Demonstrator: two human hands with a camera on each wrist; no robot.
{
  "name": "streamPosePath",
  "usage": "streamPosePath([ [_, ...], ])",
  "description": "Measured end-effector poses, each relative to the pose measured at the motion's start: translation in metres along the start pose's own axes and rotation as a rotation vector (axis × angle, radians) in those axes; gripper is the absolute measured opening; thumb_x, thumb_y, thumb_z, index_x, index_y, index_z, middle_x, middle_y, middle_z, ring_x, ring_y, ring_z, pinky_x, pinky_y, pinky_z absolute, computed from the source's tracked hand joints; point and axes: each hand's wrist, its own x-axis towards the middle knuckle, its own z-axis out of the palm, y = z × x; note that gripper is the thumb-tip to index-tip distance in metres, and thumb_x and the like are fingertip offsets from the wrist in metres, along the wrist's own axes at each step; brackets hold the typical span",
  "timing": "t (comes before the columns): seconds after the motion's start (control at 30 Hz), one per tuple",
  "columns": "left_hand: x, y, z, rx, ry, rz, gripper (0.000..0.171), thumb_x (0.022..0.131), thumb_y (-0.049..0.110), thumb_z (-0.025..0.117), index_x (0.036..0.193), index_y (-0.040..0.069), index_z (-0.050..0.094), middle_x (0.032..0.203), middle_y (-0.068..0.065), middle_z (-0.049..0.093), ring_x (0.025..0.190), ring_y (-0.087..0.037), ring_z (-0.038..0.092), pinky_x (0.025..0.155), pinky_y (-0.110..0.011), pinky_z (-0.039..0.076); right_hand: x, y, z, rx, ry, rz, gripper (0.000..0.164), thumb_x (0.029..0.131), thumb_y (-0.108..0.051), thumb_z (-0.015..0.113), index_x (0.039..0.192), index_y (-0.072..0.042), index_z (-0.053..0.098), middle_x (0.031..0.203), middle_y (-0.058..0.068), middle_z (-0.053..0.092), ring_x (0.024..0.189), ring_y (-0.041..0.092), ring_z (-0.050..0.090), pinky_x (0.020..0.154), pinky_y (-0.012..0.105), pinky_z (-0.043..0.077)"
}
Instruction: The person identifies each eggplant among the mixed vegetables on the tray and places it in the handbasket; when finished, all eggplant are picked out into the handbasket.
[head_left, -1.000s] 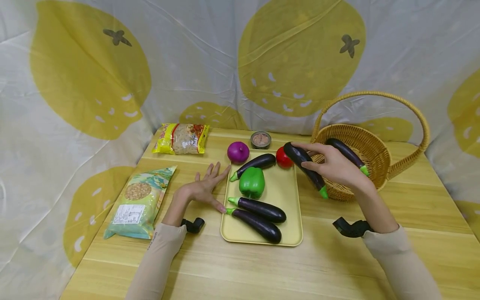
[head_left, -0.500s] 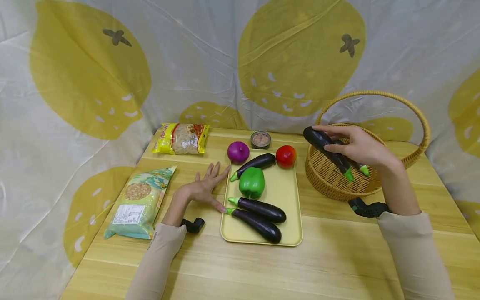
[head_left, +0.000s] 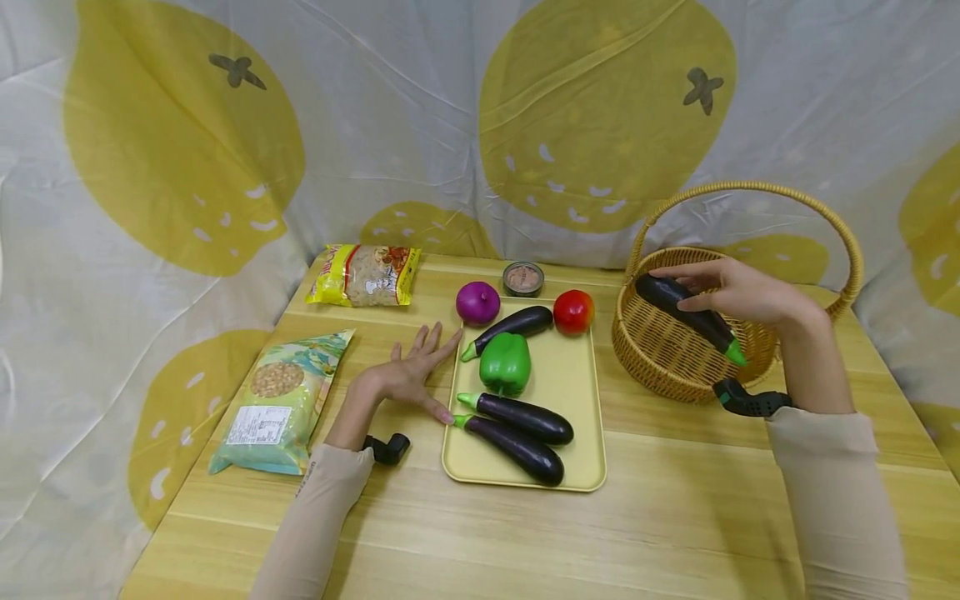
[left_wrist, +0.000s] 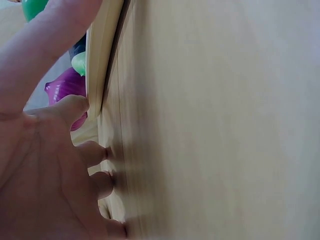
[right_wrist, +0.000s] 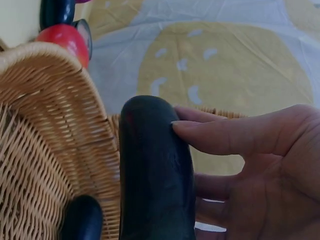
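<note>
My right hand [head_left: 750, 292] pinches a dark eggplant [head_left: 678, 308] between thumb and fingers, green stem pointing down to the right, over the wicker basket [head_left: 636, 367]. In the right wrist view a second eggplant [right_wrist: 82, 220] lies inside the basket; the held one and my hand hide it from the head view. My left hand [head_left: 405, 379] has its fingers spread, thumb and index at the left rim of the yellow tray [head_left: 585, 433], other fingertips on the table. On the tray lie three eggplants [head_left: 525, 421] and a green bell pepper [head_left: 505, 364].
A purple onion [head_left: 477, 302] and a red round fruit [head_left: 573, 312] sit at the tray's far corners, with a small open tin [head_left: 522, 279] behind. Two food bags [head_left: 367, 277] lie at the left. The basket's tall handle [head_left: 750, 187] arches overhead.
My right hand has carried the eggplant rightward from beside the red fruit to over the basket, then slightly lower. My left hand has stayed at the tray.
</note>
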Motion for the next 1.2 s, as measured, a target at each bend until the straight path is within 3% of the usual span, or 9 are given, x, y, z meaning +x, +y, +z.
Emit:
streamPosePath([
  [0.23,0.0,0.0,0.0,-0.015,-0.003,0.003,0.14,0.072,0.047,0.092,0.167,0.024,-0.009,0.169,-0.021,-0.028,0.156,-0.04,-0.03,0.119,-0.074,-0.019,0.008,0.017,0.001,-0.011,-0.036,0.015,0.056,0.102,-0.011,0.063,0.156,-0.009,0.047,0.158,0.028,0.045,0.136,0.045,0.052,0.089,0.036,0.054],
  [0.37,0.0,0.0,0.0,-0.012,-0.004,0.003,0.14,0.073,0.047,0.092,0.167,0.024,-0.009,0.169,-0.02,-0.028,0.156,-0.04,-0.03,0.119,-0.074,-0.018,0.018,0.025,0.002,0.031,-0.03,0.045,0.056,0.103,-0.011,0.062,0.157,-0.01,0.046,0.152,0.026,0.051,0.088,0.023,0.062,0.068,0.03,0.049],
  [0.47,0.001,0.0,0.0,-0.009,-0.004,0.003,0.14,0.073,0.048,0.092,0.167,0.025,-0.009,0.169,-0.02,-0.027,0.156,-0.04,-0.029,0.119,-0.074,-0.018,0.028,0.032,0.005,0.077,-0.03,0.087,0.059,0.101,-0.011,0.064,0.157,-0.009,0.045,0.126,0.021,0.066,0.053,0.011,0.038,0.053,0.028,0.039],
  [0.57,0.0,0.001,-0.001,-0.015,-0.001,0.003,0.14,0.072,0.047,0.092,0.167,0.024,-0.008,0.169,-0.02,-0.027,0.156,-0.04,-0.029,0.119,-0.074,-0.018,0.038,0.04,0.008,0.101,-0.026,0.123,0.06,0.1,-0.01,0.065,0.156,-0.007,0.045,0.088,0.009,0.065,0.045,0.007,0.026,0.048,0.026,0.034],
  [0.67,0.0,0.001,-0.001,-0.016,-0.001,0.0,0.14,0.072,0.047,0.092,0.167,0.024,-0.008,0.17,-0.02,-0.028,0.156,-0.04,-0.029,0.119,-0.074,-0.018,0.046,0.044,0.011,0.081,-0.023,0.125,0.059,0.099,-0.007,0.066,0.155,-0.003,0.046,0.09,0.019,0.067,0.047,0.007,0.028,0.051,0.026,0.034],
  [0.77,0.0,0.0,0.0,-0.014,-0.002,0.0,0.14,0.072,0.047,0.092,0.167,0.024,-0.009,0.17,-0.02,-0.028,0.156,-0.039,-0.03,0.119,-0.074,-0.018,0.051,0.046,0.014,0.067,-0.017,0.117,0.058,0.098,-0.005,0.065,0.152,0.0,0.048,0.132,0.035,0.062,0.06,0.019,0.055,0.058,0.025,0.042],
  [0.83,0.0,0.0,0.0,-0.015,-0.004,0.002,0.14,0.073,0.048,0.092,0.167,0.025,-0.009,0.17,-0.02,-0.028,0.156,-0.039,-0.03,0.119,-0.073,-0.019,0.052,0.046,0.015,0.063,-0.022,0.122,0.057,0.098,-0.005,0.065,0.152,0.001,0.048,0.142,0.039,0.054,0.089,0.037,0.069,0.062,0.026,0.044],
  [0.93,0.0,0.001,0.0,-0.016,-0.006,0.002,0.14,0.073,0.048,0.092,0.167,0.025,-0.009,0.169,-0.02,-0.028,0.156,-0.039,-0.03,0.119,-0.073,-0.019,0.054,0.046,0.016,0.081,-0.038,0.136,0.057,0.098,-0.004,0.065,0.152,0.002,0.047,0.148,0.041,0.047,0.133,0.052,0.053,0.063,0.027,0.045],
  [1.2,-0.001,-0.001,0.0,-0.012,0.002,-0.002,0.141,0.072,0.048,0.092,0.167,0.025,-0.009,0.17,-0.019,-0.028,0.157,-0.039,-0.03,0.119,-0.073,-0.018,0.06,0.051,0.016,0.097,-0.052,0.17,0.058,0.098,-0.005,0.066,0.152,-0.001,0.048,0.147,0.041,0.048,0.122,0.045,0.059,0.063,0.03,0.045],
])
